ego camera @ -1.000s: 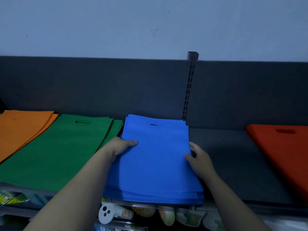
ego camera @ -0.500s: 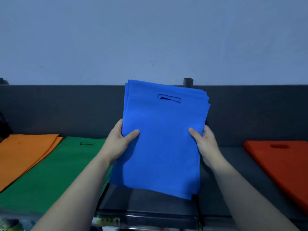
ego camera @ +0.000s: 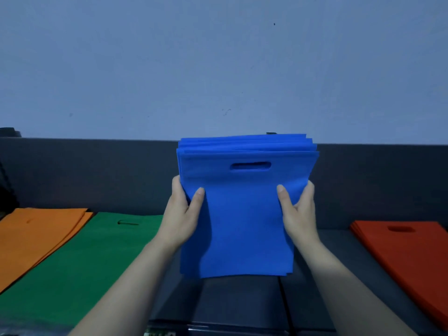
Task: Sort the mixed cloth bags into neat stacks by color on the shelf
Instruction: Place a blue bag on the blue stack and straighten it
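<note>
A stack of blue cloth bags [ego camera: 242, 214] stands upright above the dark shelf [ego camera: 242, 304], its bottom edge close to the shelf surface, handle cut-out at the top. My left hand [ego camera: 180, 214] grips its left edge, thumb on the front. My right hand [ego camera: 299, 212] grips the right edge the same way. The bags' top edges are fanned unevenly. On the shelf lie an orange stack [ego camera: 36, 236] at far left, a green stack [ego camera: 80, 267] beside it, and a red stack [ego camera: 412, 258] at far right.
A dark back panel [ego camera: 97, 173] runs behind the shelf under a pale wall. Bare shelf surface shows between the green and red stacks. The shelf's front edge [ego camera: 218, 329] is at the bottom, with packaged goods glimpsed below.
The blue stack was lifted off the shelf and raised upright. Since half a second ago both hands shifted higher on its edges and straightened it, and its bottom dropped toward the shelf.
</note>
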Demonstrator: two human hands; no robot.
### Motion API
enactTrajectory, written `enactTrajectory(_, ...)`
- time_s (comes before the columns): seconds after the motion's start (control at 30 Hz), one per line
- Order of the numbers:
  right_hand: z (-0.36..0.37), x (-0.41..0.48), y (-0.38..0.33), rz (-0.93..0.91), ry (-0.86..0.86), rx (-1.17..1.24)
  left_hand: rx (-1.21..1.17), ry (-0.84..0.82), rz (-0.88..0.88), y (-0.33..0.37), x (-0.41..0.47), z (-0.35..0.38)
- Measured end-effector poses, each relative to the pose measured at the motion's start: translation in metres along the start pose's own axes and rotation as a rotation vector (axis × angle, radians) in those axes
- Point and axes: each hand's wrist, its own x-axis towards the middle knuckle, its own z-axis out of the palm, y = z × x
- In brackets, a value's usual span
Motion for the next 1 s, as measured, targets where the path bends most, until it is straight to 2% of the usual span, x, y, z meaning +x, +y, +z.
enactTrajectory(0.13, 0.000, -0.004, 0.001, 0.056, -0.056, 0.012, -0.012, -0.002, -0.022, -0.001, -0.001, -0.002)
enactTrajectory(0.3, 0.006, -0.007, -0.007, 0.023, -0.007, -0.021, -0.004, 0.021, -0.015, -0.003, -0.001, -0.004)
enactTrajectory(0.43, 0.004, -0.006, -0.008, 0.045, -0.039, -0.016, -0.015, -0.002, -0.021, -0.006, -0.006, -0.011)
enactTrajectory(0.53, 0.007, -0.018, -0.002, 0.006, 0.002, -0.056, -0.006, -0.003, 0.001, -0.007, -0.013, -0.004)
enactTrajectory(0.7, 0.006, 0.000, -0.026, -0.073, 0.009, -0.029, -0.085, 0.090, 0.088, 0.003, -0.003, -0.013)
enactTrajectory(0.87, 0.012, -0.017, -0.007, -0.004, 0.006, -0.067, 0.000, 0.037, 0.040, -0.011, -0.013, -0.007)
enactTrajectory(1.0, 0.012, -0.011, -0.012, -0.001, -0.012, -0.068, 0.003, 0.079, 0.023, -0.008, -0.008, -0.007)
